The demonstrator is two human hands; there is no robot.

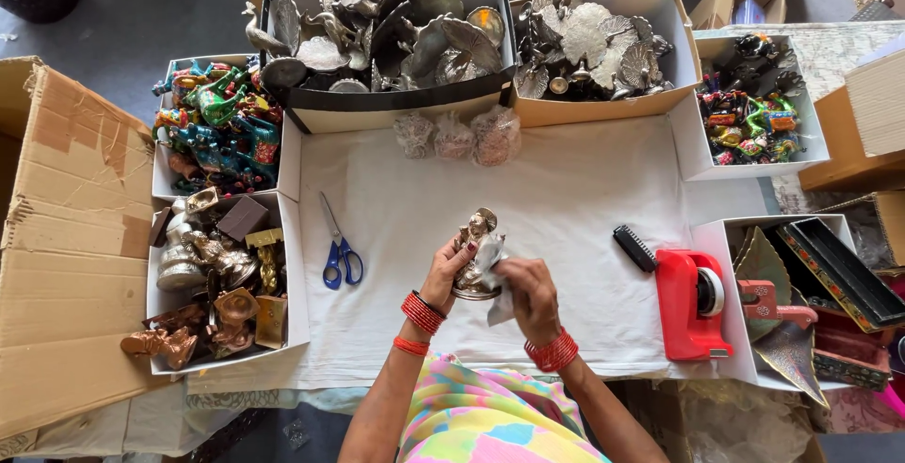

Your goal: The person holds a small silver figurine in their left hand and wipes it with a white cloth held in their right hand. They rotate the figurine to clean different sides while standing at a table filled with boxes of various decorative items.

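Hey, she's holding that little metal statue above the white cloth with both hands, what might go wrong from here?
The metal figurine is gripped mainly by the left hand while the right hand works a clear wrapper against it; it may slip and drop onto the cloth. The thin wrapper may tear on the figurine's raised detail. The open scissors lie near the left forearm and might get bumped.

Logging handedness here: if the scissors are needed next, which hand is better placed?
Probably left. The blue-handled scissors lie on the white cloth on the left hand's side, nearer it; that hand holds the metal figurine. The right hand holds clear wrap against it.
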